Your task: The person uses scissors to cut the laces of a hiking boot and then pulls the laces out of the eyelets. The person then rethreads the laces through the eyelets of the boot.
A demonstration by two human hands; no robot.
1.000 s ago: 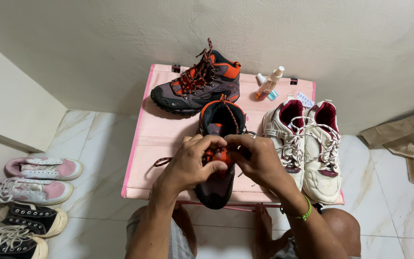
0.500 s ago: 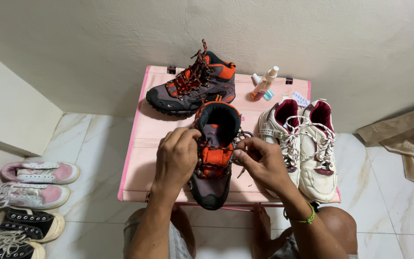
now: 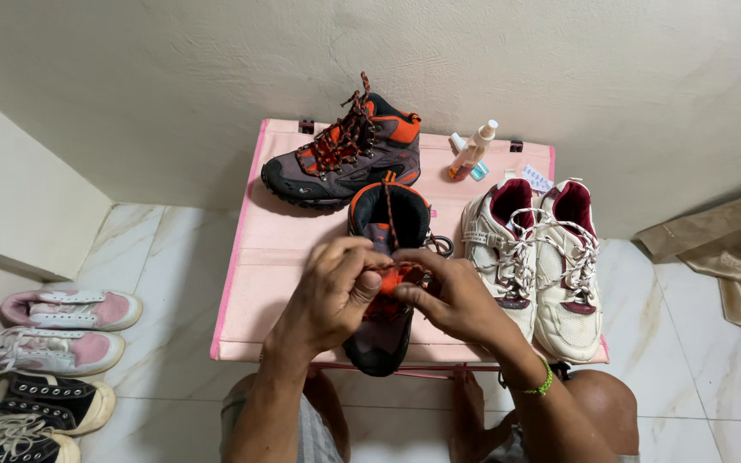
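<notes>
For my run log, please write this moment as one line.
left hand: on laces | right hand: on laces | boot: on pink table

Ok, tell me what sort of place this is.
Probably a room corner in a home: marble-look floor tiles, plain plastered wall, shoes lined along the floor, and a small pink table holding more shoes.
</notes>
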